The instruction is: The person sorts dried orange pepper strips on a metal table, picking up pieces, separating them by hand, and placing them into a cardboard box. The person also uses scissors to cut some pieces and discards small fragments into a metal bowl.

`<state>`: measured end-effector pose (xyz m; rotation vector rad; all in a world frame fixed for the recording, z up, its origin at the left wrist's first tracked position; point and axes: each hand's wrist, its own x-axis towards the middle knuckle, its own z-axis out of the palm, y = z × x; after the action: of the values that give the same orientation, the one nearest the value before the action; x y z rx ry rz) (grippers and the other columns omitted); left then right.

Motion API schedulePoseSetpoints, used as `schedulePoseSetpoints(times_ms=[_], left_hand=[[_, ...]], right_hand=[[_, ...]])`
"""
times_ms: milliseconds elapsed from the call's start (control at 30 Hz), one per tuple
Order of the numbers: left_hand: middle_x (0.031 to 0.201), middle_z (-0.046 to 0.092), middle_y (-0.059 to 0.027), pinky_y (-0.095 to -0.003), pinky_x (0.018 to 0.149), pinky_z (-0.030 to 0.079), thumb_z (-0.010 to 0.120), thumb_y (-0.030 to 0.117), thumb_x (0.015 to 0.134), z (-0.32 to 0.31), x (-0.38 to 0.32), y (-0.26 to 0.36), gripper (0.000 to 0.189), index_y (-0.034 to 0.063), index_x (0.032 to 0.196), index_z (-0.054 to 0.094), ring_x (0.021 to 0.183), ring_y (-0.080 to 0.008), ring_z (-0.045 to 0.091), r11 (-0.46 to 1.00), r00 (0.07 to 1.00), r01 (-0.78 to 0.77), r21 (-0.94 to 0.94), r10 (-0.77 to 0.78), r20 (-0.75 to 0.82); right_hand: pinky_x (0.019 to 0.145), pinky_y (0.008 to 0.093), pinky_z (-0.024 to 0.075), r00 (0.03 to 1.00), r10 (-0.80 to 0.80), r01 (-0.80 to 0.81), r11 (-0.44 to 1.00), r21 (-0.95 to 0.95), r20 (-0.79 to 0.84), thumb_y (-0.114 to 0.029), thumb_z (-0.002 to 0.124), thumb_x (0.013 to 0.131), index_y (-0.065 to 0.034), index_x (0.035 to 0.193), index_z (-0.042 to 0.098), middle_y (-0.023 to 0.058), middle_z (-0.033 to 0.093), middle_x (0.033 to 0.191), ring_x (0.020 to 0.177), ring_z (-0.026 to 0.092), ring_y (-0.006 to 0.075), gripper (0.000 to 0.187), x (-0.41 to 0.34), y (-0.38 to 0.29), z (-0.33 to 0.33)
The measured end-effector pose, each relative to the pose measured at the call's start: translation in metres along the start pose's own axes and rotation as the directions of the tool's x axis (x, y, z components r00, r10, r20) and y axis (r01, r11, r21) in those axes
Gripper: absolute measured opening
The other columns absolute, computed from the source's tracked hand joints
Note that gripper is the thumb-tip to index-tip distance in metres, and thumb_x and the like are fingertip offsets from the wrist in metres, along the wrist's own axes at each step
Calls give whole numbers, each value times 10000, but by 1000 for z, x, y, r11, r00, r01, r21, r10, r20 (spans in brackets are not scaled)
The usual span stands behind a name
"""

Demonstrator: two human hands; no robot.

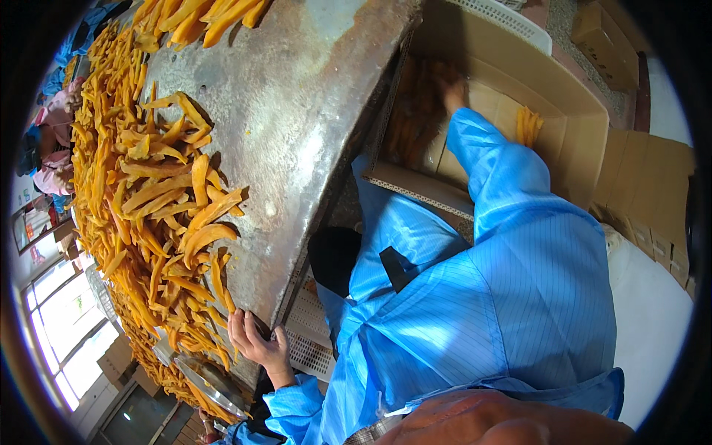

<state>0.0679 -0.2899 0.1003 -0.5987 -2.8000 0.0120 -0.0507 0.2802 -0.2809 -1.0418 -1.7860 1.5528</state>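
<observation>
Long orange strips of dried food, perhaps sweet potato, lie in a large pile [161,217] on a worn metal tabletop [267,139]. My left hand [258,342] rests palm down at the table's near edge. Its thumb stands apart, and its fingertips are at the end of one strip [218,278]. My right hand [453,92] reaches into an open cardboard box [581,150] beside the table. It is blurred, above a darker, shaded layer of strips [411,117]; its grip cannot be made out. A small bunch of strips [528,127] sits at the box's other side.
A shiny metal pan [208,384] stands among the strips near my left hand. White perforated plastic crates [311,350] are below the table edge. Closed cartons [606,44] and stacked cardboard [645,189] lie beyond the box. People in pink sleeves [58,150] are across the table.
</observation>
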Motion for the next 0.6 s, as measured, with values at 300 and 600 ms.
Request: schedulePoseSetpoints(times_ms=[300,600], left_hand=[[1237,553,-150,-506,1056,360,633,179,677,-3,1,3,533,68,1194,568,1206,-377,477,1000,1000,-9,-13,9,-5],[1251,552,-159,-494,1021,385,684,164,647,-4,8,4,516,61,1145,596,1196,-387,489,999,999,-36,-29,36,-4]], right_hand=[[1038,478,366,999,-43,45,587,-808,24,-610,510,856,-10,1334,451,235,481,1327,1243,439,415,769,10,6,-15],[1000,470,419,972,211,-31,546,-837,101,-336,500,928,5,1329,431,253,484,1322,1215,479,404,531,22,26,-41]])
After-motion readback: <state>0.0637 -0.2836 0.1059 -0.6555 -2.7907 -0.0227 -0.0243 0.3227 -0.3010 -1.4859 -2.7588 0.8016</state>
